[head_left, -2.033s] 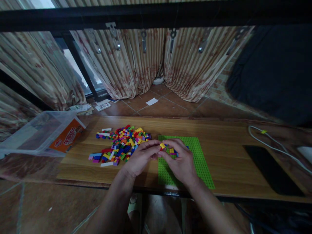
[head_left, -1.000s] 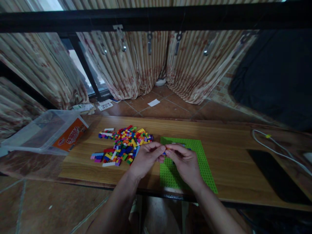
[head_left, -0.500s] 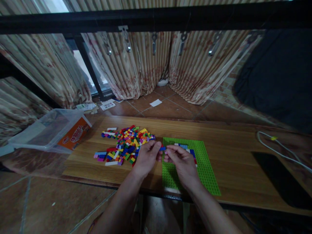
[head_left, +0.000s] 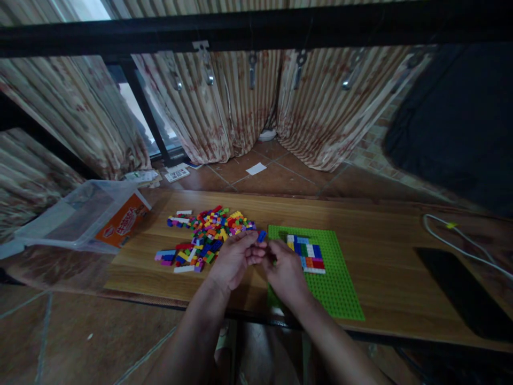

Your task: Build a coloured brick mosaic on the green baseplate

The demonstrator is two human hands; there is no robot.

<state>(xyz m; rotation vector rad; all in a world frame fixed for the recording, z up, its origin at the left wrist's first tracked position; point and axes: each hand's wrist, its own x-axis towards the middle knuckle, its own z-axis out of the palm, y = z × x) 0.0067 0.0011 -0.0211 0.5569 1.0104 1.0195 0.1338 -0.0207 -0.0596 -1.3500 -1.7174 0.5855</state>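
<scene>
A small blue toy brick [head_left: 262, 236] is pinched at the fingertips of my left hand [head_left: 234, 258], above the wooden table just left of the baseplate. Close beside it, my right hand [head_left: 285, 270] has its fingers curled in; whatever they may hold is hidden. Under and beyond the right hand lies a green studded baseplate [head_left: 340, 291]. On its upper middle sits a block of joined bricks [head_left: 310, 249] in blue, white, red, orange and yellow, partly covered by the right hand. A heap of loose mixed bricks [head_left: 212, 232] spreads behind and left of my left hand.
At the table's left end a clear plastic bin [head_left: 76, 235] with an orange label stands tilted. A black flat object [head_left: 460, 291] and a white cable [head_left: 436, 230] lie on the right. The wooden table [head_left: 385, 256] ends at its front edge near my forearms.
The right fingers have come off the blue brick and curled in lower down. My left hand has turned and keeps the brick, now tilted. More of the joined bricks shows.
</scene>
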